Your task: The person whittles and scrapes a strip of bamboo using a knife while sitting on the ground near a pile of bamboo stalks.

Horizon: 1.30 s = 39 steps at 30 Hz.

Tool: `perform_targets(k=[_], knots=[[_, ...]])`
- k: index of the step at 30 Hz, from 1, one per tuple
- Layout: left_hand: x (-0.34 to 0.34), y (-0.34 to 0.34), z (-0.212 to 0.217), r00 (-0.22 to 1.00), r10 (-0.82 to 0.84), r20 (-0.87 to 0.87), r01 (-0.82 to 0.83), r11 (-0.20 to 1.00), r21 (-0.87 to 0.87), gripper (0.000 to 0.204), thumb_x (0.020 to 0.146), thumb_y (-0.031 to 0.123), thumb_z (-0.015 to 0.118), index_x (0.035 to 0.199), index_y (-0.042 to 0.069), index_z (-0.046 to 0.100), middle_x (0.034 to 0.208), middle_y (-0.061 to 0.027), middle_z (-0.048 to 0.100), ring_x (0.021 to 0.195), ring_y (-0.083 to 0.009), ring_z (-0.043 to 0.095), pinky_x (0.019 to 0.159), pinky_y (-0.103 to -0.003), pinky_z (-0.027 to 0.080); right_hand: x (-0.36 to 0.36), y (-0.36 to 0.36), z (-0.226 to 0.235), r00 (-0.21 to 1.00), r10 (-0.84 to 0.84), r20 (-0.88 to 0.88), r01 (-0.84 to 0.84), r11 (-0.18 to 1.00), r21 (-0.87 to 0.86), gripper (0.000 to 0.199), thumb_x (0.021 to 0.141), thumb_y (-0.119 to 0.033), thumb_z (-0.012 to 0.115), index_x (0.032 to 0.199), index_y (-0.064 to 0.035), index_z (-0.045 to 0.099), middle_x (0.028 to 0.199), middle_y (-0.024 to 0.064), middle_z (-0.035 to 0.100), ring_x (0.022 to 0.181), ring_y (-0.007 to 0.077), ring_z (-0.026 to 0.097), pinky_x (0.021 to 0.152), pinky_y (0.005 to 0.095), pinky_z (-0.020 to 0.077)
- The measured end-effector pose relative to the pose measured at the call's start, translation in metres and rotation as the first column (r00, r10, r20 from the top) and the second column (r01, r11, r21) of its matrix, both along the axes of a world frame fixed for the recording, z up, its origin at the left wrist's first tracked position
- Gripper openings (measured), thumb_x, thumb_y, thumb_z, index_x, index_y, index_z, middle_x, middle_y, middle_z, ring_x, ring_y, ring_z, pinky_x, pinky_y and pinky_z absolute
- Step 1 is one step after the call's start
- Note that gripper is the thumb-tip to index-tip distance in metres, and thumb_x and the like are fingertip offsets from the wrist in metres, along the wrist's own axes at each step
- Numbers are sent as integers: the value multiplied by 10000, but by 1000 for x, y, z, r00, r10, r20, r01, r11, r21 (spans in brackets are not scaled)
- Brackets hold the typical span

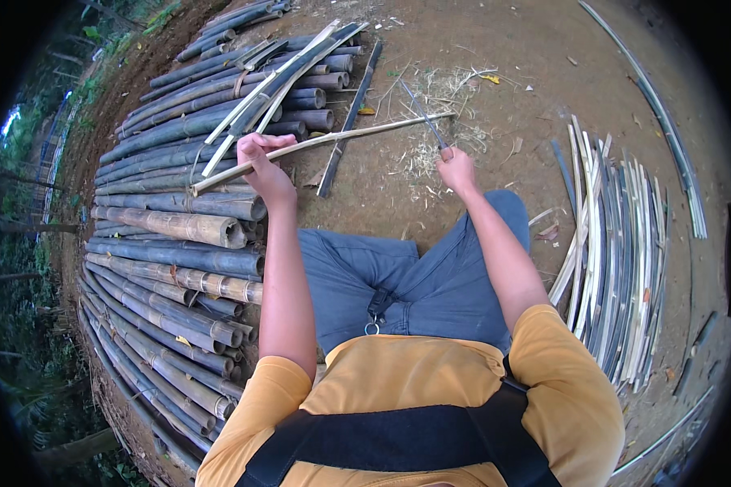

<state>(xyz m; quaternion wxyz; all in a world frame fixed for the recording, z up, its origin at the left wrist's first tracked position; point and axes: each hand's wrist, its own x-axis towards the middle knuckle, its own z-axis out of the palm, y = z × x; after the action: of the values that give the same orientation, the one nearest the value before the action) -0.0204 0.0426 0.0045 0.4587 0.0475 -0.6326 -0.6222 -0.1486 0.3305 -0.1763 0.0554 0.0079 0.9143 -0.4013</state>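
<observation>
A long, pale bamboo strip (357, 133) lies across my left hand (266, 172), which grips it near its thicker left end with the fingers partly bent. From there the strip runs right and slightly away, above the ground. My right hand (456, 170) is closed round the handle of a long, thin knife (421, 110). Its blade points away and to the left, and it crosses the strip near the strip's far right end. Whether blade and strip touch, I cannot tell. Most of the knife's handle is hidden in my fist.
A large stack of bamboo poles (179, 203) fills the left side, with split lengths (280, 85) on top. Pale shavings (430, 150) litter the dirt beyond my knees. At the right lies a pile of split strips (617, 268); farther right, a long strip (662, 114).
</observation>
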Motion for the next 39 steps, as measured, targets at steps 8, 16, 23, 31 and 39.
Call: perform_targets(k=[8,16,23,31,39], knots=[[7,-16,9,997,5,78,-10,998,59,539,914,555,602,1058,71,413,909,-58,520,867,-166,610,655,-330,562,7,6,-15,987,-161,4,158,965,-211,193,758,-202,689,782,-36,593,685,127,630,666,274,640,650,416,490],[33,-1,-5,992,122,-29,-117,983,141,174,1000,148,562,1040,39,432,915,-89,560,825,-207,669,795,-346,573,12,12,-16,995,-89,-47,77,973,-216,165,765,-173,658,751,-37,567,646,101,602,608,232,605,609,404,472],[59,8,-21,999,29,35,-35,986,164,306,1045,219,408,809,31,460,764,-79,529,799,-268,659,830,-415,532,93,-38,63,980,179,-85,-185,979,-79,202,790,-190,649,904,-37,584,772,197,670,797,385,667,731,461,511],[52,13,-17,995,96,32,-100,978,182,384,1045,274,454,744,35,461,715,-60,503,725,-257,662,782,-398,534,156,-67,73,967,248,-62,-241,965,100,223,849,-173,617,1006,-23,566,802,247,674,820,438,668,763,536,509],[49,1,-13,962,201,186,-227,965,131,386,1004,281,573,714,28,543,688,-83,615,736,-236,716,750,-320,505,153,-59,84,971,234,37,-234,972,-5,233,808,-128,646,1006,-34,567,833,244,678,861,444,663,753,520,506]])
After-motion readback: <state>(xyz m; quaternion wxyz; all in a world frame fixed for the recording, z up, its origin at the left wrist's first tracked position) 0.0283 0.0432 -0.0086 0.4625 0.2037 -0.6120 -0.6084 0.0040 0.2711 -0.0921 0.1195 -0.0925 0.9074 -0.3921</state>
